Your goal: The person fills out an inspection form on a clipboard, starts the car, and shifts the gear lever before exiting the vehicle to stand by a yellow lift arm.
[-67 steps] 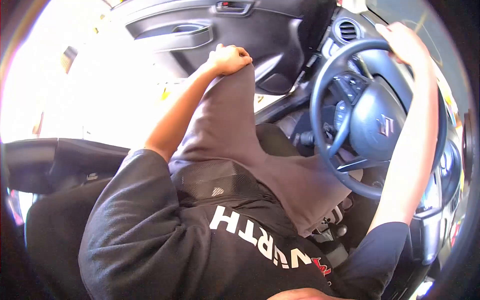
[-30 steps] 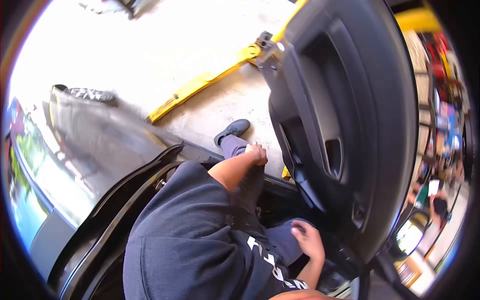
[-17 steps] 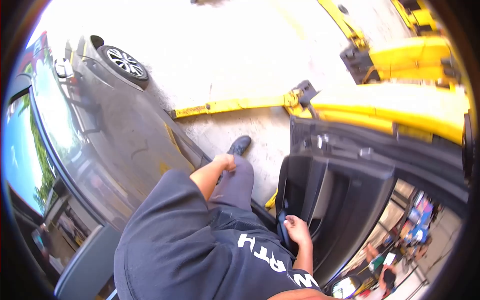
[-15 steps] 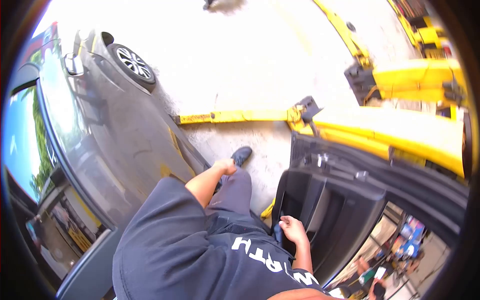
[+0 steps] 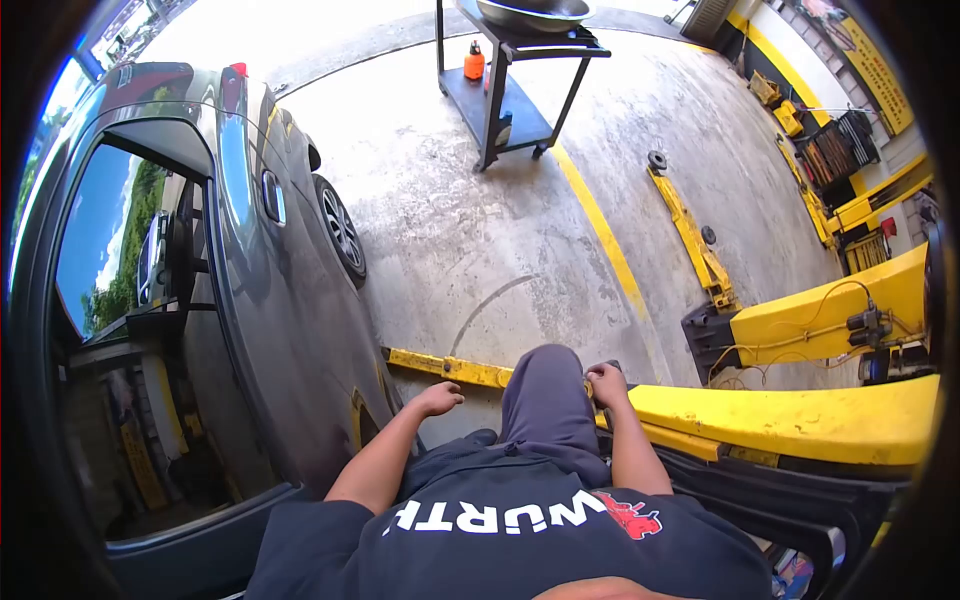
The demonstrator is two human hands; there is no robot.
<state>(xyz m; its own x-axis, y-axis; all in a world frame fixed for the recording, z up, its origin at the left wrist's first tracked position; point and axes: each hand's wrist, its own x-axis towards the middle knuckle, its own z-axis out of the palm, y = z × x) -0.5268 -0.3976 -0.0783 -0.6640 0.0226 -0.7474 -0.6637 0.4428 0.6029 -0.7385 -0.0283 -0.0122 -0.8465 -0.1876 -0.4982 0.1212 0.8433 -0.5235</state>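
Observation:
My left hand (image 5: pixel 439 398) hangs loosely curled beside the dark grey car (image 5: pixel 290 330), just off its flank. Nothing shows in its fingers. By my raised knee is my right hand (image 5: pixel 606 386), fingers closed, with a small dark shape at them; I cannot tell what it is. A yellow lift arm (image 5: pixel 780 420) passes just beyond this hand. Behind it, at the lower right, lies the dark edge of an open car door (image 5: pixel 720 480). Another thin yellow lift arm (image 5: pixel 450 368) reaches along the floor toward the car.
A black wheeled cart (image 5: pixel 550 130) stands ahead, carrying a round black pan (image 5: pixel 535 14) on top and an orange bottle (image 5: pixel 474 62) below. Yellow lift parts (image 5: pixel 695 240) lie along the right floor. A yellow line (image 5: pixel 605 235) crosses the concrete.
My view has tilted up and forward, bringing in the cart. The open door has slid to the lower right. My right hand has moved from beside the door panel to beside my knee.

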